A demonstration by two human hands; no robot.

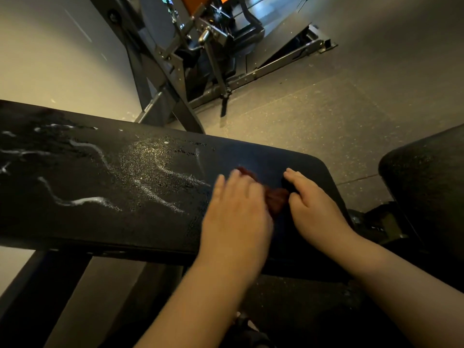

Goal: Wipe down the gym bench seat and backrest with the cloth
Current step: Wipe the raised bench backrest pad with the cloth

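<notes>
Long bench pad (75,222): black, grained vinyl, rounded corners. Wet sheen and white squiggly cleaner streaks (82,200) across its left and middle.

Cloth (276,199): dark red, crumpled, lying on the pad's right end between and under both hands.

Left hand (236,212): flat, fingers straight, pressing on the cloth; motion-blurred.

Right hand (313,207): fingers extended, resting on the cloth's right edge.

Second black pad (426,172) to the right, apart. Speckled rubber floor (326,109); steel machine frame (175,71) behind.

One left hand (236,214), one right hand (316,209), one red cloth (277,200), two black pads (100,187) (426,177), one machine (200,46)
</notes>
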